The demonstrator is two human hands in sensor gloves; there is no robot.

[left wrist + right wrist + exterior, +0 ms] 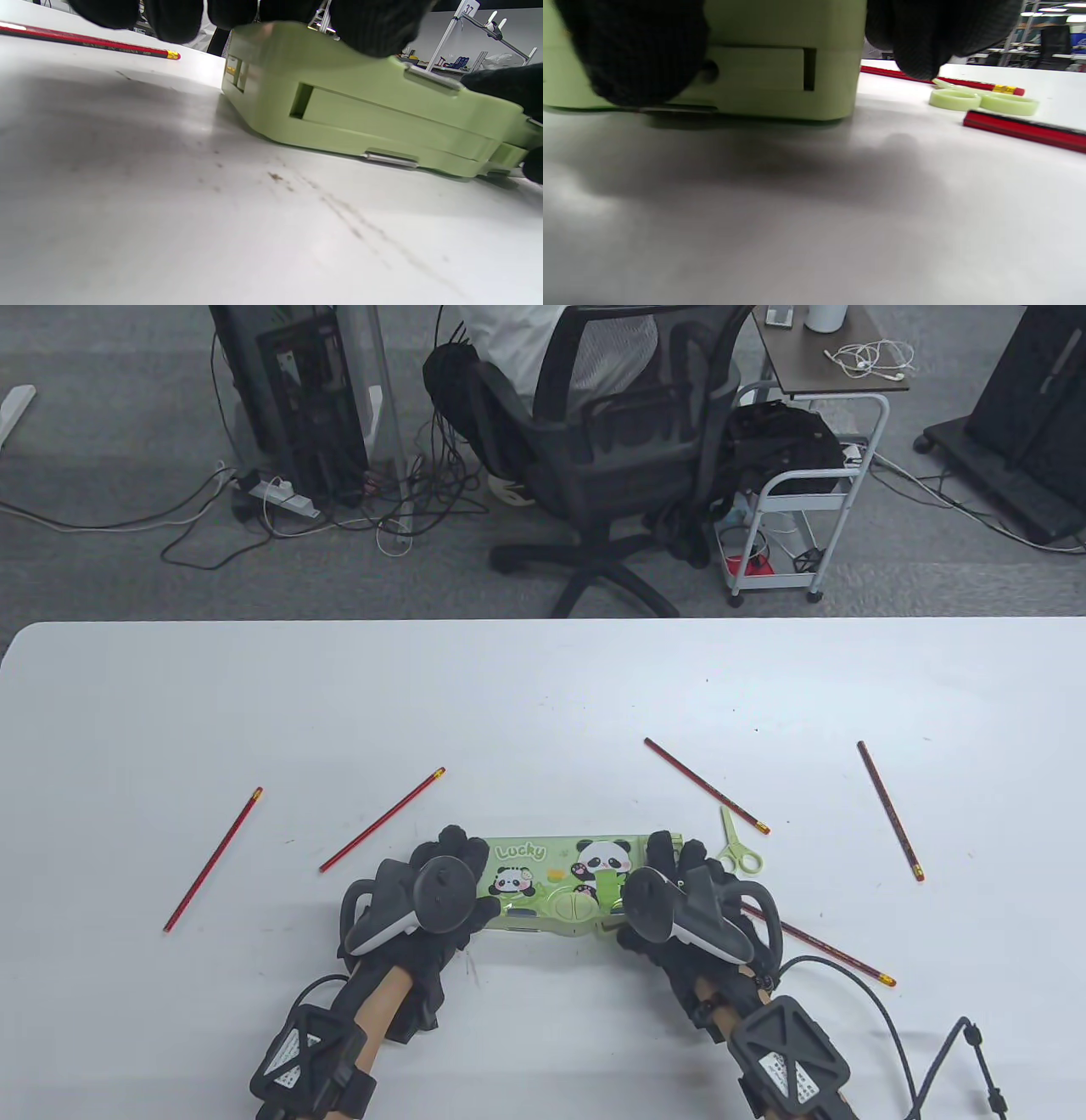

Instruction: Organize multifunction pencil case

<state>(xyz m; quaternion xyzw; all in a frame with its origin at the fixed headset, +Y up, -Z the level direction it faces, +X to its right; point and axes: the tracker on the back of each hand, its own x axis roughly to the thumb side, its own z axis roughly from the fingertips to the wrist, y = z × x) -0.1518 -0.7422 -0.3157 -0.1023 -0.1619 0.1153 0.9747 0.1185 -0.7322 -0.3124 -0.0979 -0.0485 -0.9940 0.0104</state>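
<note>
Opening step, apparently: light green plastic pencil case with panda print (556, 882), closed, near the table's front edge. Gripped at its ends by left hand (441, 891) and right hand (679, 899), fingers curled over. Next, probably: lifting the lid, then gathering the red pencils (382, 820) and pale green scissors (740, 841).

Both hands wore black knitted sensor gloves. The left hand (441, 891) carried a tracker (403, 903) strapped to its back: a black-and-white body with a round black face and a ring-shaped guard (much like a VR controller). The right hand (687, 899) bore a matching tracker (679, 912). Each wrist carried a black, diamond-shaped ribbed module (299, 1056) with a small white label, fastened by a dark strap. A black cable (882, 1010) ran from the right glove past its wrist module (787, 1056). No sleeves covered the forearms.
</note>
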